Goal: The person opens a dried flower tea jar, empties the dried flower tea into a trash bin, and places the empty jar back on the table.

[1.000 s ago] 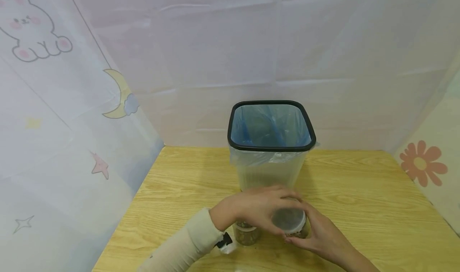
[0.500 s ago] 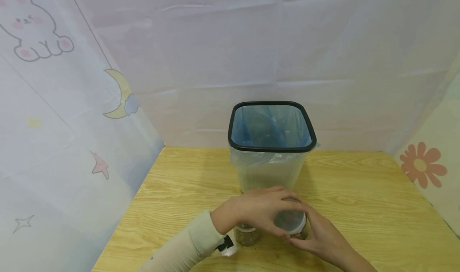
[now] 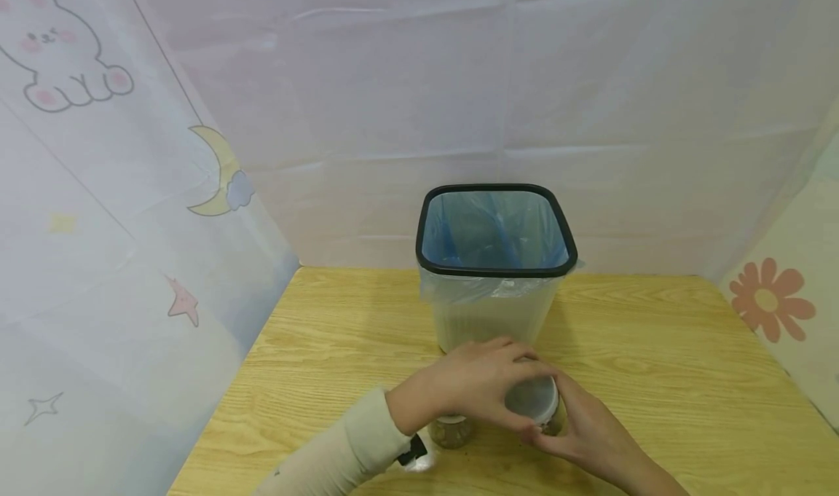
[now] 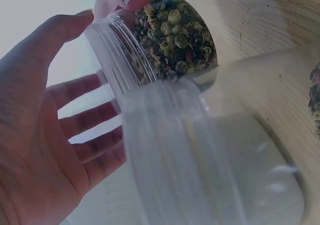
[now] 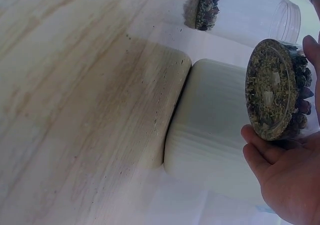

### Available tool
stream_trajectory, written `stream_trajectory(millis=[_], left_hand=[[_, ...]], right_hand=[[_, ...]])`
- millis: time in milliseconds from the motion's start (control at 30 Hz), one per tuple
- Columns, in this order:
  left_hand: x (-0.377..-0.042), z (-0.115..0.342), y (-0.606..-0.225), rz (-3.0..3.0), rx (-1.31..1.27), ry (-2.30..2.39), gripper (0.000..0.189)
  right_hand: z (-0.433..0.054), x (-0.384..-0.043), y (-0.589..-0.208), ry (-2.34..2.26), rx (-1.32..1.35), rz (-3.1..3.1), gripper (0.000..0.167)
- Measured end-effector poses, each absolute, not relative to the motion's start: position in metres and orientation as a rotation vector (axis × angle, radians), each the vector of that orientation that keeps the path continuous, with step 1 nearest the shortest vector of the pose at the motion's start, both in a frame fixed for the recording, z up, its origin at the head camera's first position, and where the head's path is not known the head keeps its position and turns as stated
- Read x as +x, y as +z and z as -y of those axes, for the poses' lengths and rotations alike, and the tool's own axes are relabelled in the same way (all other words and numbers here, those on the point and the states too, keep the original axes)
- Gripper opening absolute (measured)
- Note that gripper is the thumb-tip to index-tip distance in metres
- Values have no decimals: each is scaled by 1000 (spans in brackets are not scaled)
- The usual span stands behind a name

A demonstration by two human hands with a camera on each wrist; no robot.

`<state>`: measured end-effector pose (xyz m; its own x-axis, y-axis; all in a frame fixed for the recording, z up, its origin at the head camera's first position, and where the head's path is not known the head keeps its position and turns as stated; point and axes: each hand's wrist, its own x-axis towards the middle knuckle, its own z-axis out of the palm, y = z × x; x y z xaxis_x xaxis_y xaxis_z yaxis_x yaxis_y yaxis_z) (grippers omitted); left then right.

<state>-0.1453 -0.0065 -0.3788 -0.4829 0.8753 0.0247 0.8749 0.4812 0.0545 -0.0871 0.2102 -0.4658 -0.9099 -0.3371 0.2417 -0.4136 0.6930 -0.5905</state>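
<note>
Near the front of the table, my right hand [image 3: 596,430] holds a clear squat jar [image 4: 177,35] of dried flower tea, lifted and tilted. My left hand [image 3: 475,379] reaches over the top, its thumb and fingers curved round the whitish lid [image 3: 536,400]. Through the jar's bottom [image 5: 270,90] fine bits and dark pieces show in the right wrist view. A second, taller clear jar [image 3: 450,434] stands beside my left wrist, partly hidden by the arm. In the right wrist view this taller jar [image 5: 250,10] has a layer of dried tea at its base and an open threaded mouth.
Just beyond my hands stands a whitish bin [image 3: 491,314] with a black rim [image 3: 498,272] and a blue-tinted plastic liner [image 3: 485,226]. A wood-grain table [image 3: 347,321] lies underneath. Printed cloth walls [image 3: 393,117] enclose its back and sides.
My left hand and sleeve have shifted slightly to the right over the lid and now cover more of the taller jar. The right hand stays nearly still on the squat jar.
</note>
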Motion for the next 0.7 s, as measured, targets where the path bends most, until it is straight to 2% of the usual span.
stream_trajectory(millis=[167, 467, 700], left_hand=[[-142, 5, -379, -2751, 1524, 99, 75], [-137, 3, -381, -2831, 1464, 119, 73], [-141, 6, -378, -2733, 1518, 126, 82]], right_hand=[[-211, -87, -465, 1036, 633, 2754, 96], [-212, -89, -467, 1006, 632, 2749, 101], [-212, -87, -466, 982, 625, 2765, 108]])
